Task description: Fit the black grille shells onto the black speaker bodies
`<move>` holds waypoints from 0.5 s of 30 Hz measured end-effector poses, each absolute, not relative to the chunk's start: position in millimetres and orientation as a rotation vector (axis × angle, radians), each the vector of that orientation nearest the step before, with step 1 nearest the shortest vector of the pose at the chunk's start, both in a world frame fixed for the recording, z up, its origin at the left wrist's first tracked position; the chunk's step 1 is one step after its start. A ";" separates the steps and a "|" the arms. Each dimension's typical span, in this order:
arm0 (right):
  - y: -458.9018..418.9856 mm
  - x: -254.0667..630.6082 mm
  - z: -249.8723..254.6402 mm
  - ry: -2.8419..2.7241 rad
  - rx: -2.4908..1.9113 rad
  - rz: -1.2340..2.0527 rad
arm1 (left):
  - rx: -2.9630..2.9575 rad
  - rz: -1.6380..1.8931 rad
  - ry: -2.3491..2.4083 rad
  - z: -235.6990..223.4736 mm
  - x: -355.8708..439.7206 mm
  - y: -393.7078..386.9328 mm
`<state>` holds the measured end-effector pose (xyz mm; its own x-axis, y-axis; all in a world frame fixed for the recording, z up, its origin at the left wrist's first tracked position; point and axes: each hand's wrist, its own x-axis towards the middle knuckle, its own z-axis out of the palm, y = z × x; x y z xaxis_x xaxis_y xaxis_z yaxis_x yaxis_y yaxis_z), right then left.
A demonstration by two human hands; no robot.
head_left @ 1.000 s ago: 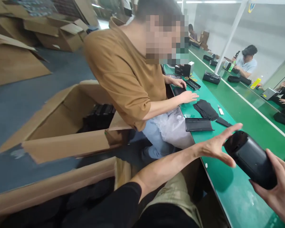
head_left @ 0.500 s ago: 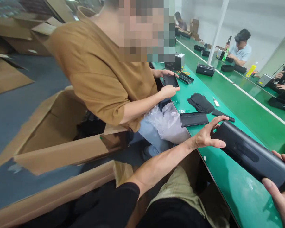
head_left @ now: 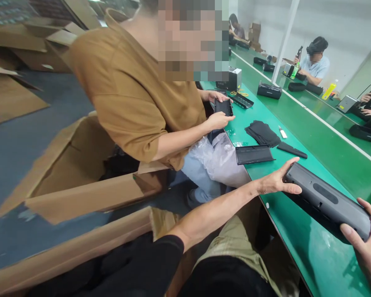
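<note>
A long, dark grey portable speaker casing [head_left: 323,197] with a recessed oval panel and small holes is held between my two hands above the green table. My left hand [head_left: 280,181] grips its far left end, thumb along the near face and fingers partly hidden behind it. Around the right end my right hand [head_left: 366,239] is closed, thumb on the near face. Beyond my left hand, an open black shell [head_left: 255,154] lies at the table edge, close to a narrow black strip [head_left: 292,150] and a stack of black sheets [head_left: 262,133].
On my left a co-worker in a brown shirt [head_left: 132,90] holds a black shell [head_left: 223,108]. Open cardboard boxes [head_left: 83,198] stand on the floor beside us. Across the green table [head_left: 297,119] are speakers [head_left: 269,90], a yellow bottle [head_left: 329,90] and other people.
The casing has rolled in my hands, so its oval panel and holes show more plainly. It has dropped slightly at the left end. The co-worker's hands have barely moved.
</note>
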<state>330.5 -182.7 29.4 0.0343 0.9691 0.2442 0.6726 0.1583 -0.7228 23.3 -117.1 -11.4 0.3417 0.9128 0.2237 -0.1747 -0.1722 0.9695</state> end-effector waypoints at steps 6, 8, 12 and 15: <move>-178.5 329.1 27.7 -1.345 -1.605 0.963 | 1.265 1.067 0.872 -4.2 29.3 -107.6; -178.8 328.4 30.1 -1.178 -1.612 1.161 | 1.264 0.994 0.847 -7.2 28.3 -102.1; -183.9 329.3 38.2 -1.048 -1.657 1.345 | 1.185 1.084 0.727 -18.7 29.6 -97.7; -185.9 334.2 44.3 -1.215 -1.683 1.344 | 1.047 1.097 0.697 -24.8 33.5 -98.1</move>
